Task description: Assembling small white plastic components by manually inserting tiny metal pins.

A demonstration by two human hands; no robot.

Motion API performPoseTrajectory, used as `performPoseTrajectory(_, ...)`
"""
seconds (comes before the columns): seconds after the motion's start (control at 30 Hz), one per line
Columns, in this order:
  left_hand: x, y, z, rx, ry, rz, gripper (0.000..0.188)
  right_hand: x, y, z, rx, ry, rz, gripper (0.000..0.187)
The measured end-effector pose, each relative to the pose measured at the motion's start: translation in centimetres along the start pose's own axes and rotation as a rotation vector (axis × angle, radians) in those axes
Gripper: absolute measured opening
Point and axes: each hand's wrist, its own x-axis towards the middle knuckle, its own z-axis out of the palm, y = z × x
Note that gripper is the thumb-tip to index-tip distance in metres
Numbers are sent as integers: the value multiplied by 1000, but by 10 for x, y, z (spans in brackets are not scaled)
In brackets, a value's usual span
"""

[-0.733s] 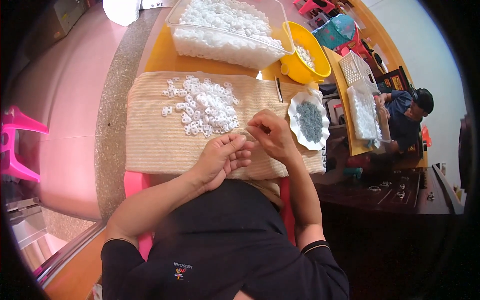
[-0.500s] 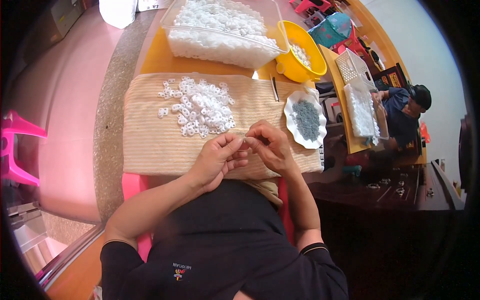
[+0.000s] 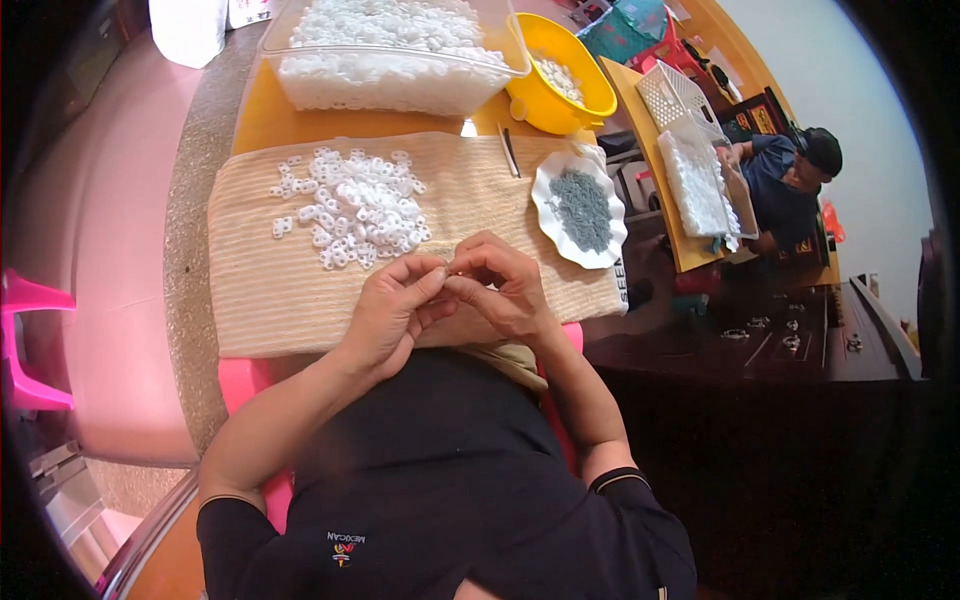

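Observation:
My left hand [image 3: 398,306] and my right hand [image 3: 503,286] meet fingertip to fingertip over the near edge of a beige ribbed cloth [image 3: 260,280]. Both pinch one tiny part between them; it is too small to make out. Just beyond my left hand lies a loose heap of small white plastic pieces [image 3: 352,206]. A white scalloped dish [image 3: 577,210] holding small grey parts sits to the right of my right hand. Thin dark tweezers [image 3: 510,152] lie on the cloth behind the dish.
A clear tub of white pieces [image 3: 385,52] and a yellow bowl [image 3: 558,76] stand at the back of the orange table. Another person [image 3: 790,175] works at a table on the right beside a white basket [image 3: 680,95]. A pink stool [image 3: 30,345] is at left.
My hands have drawn closer together and nearer to me, from the cloth's middle to its near edge. The right hand came down from the dish side to meet the left.

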Motion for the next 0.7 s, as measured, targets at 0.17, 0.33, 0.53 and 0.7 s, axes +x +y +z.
performPoseTrajectory(0.17, 1, 0, -1, -5, -10, 3, 12, -1, 2, 2, 18, 19, 16, 11)
performPoseTrajectory(0.33, 1, -3, 2, -11, 24, 18, 11, -5, 6, -3, -127, -6, -155, 16)
performPoseTrajectory(0.53, 0, 0, 3, 30, 48, -6, 12, -4, 6, -53, -381, 148, -85, 15)
performPoseTrajectory(0.7, 1, -2, 3, 41, 33, -14, 13, 4, 28, -112, -795, 211, 50, 17)
